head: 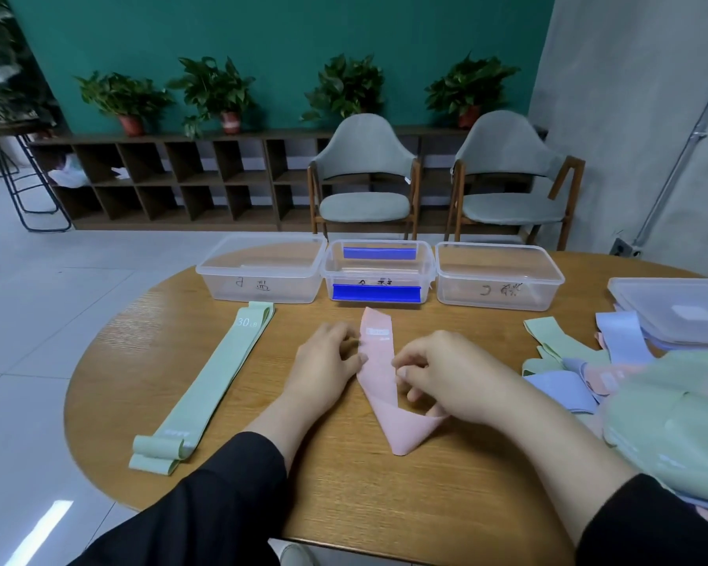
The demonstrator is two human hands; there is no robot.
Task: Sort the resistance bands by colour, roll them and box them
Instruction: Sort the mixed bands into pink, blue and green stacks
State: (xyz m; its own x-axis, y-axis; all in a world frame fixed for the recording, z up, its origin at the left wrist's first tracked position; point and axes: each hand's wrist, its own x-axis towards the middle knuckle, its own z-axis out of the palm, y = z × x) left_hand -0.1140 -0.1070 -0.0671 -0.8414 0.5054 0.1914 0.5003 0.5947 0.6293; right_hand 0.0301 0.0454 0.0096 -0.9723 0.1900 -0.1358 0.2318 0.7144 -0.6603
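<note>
At the centre of the frame, a pink band (379,373) lies folded in a V on the wooden surface (385,496). The left hand (328,361) and right hand (438,371) pinch its opposite edges. A green band (209,386) lies flat at left, three clear boxes (381,271) behind.

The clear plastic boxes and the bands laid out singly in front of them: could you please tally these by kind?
Clear plastic boxes: 3
Flat green resistance band: 1
Pink resistance band under both hands: 1
Total: 5
</note>
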